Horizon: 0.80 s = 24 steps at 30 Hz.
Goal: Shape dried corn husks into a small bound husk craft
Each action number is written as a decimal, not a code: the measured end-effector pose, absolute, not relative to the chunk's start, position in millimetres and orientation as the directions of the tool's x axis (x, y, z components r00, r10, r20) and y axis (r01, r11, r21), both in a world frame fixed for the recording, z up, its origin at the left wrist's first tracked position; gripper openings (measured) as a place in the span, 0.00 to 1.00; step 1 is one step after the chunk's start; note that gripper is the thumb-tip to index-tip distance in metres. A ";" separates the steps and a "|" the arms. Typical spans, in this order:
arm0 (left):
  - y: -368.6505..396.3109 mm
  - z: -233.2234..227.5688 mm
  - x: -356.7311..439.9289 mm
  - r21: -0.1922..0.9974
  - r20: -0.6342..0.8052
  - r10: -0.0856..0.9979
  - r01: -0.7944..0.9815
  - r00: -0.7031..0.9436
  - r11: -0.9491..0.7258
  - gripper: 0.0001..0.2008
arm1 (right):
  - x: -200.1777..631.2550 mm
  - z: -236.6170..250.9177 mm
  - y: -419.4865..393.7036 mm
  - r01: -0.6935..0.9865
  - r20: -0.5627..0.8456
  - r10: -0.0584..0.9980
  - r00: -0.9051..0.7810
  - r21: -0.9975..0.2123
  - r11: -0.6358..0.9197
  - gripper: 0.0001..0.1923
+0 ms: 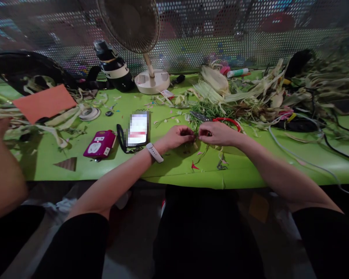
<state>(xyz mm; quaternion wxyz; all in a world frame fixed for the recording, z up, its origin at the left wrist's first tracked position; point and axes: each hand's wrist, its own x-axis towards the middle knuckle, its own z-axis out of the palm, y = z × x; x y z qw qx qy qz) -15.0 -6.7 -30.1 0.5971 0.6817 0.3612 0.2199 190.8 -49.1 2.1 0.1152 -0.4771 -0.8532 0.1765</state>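
Close together over the green tabletop (174,172), both hands are closed in a pinch. My left hand (180,136), with a pale band on its wrist, meets the fingertips of my right hand (216,133) almost tip to tip. A thin, pale plant-like bit shows between them, too small to name. Just behind my right hand lie scissors (239,123) with red handles, partly covered by it. Shredded green plant strips (211,109) are heaped beyond the fingers. A small red scrap (194,166) lies in front of the hands.
A phone (138,128), a purple device (99,144) and an orange card (45,102) lie to the left. Behind stand a fan (152,82) and a black bottle (116,73). Dry husks (215,81) and a white cable (302,157) occupy the right. Another person's arm (2,166) rests far left.
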 end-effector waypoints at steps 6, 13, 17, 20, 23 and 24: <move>-7.5 -30.6 -14.5 0.967 -0.076 0.761 0.234 0.644 -0.102 0.12 | 182.7 1.6 -51.4 0.796 0.052 0.856 -0.514 -0.343 0.499 0.13; -8.4 -33.1 -16.7 0.962 -0.035 0.756 0.227 0.654 -0.152 0.14 | 194.2 -11.7 -40.0 0.718 0.112 0.773 -0.624 -0.309 0.624 0.10; -12.9 -29.6 -19.3 0.951 0.060 0.771 0.198 0.635 -0.237 0.13 | 197.7 -10.7 -39.6 0.722 0.084 0.770 -0.633 -0.294 0.626 0.08; -13.4 -28.4 -20.0 0.958 0.044 0.767 0.191 0.640 -0.214 0.11 | 197.2 -9.9 -39.7 0.721 0.061 0.768 -0.638 -0.303 0.623 0.08; -11.8 -30.2 -18.9 0.976 0.002 0.753 0.163 0.658 -0.146 0.11 | 196.6 -9.2 -39.5 0.719 0.041 0.765 -0.643 -0.311 0.621 0.08; -11.4 -31.0 -18.2 0.981 -0.006 0.749 0.150 0.663 -0.125 0.11 | 196.3 -8.9 -39.6 0.721 0.033 0.766 -0.642 -0.311 0.619 0.08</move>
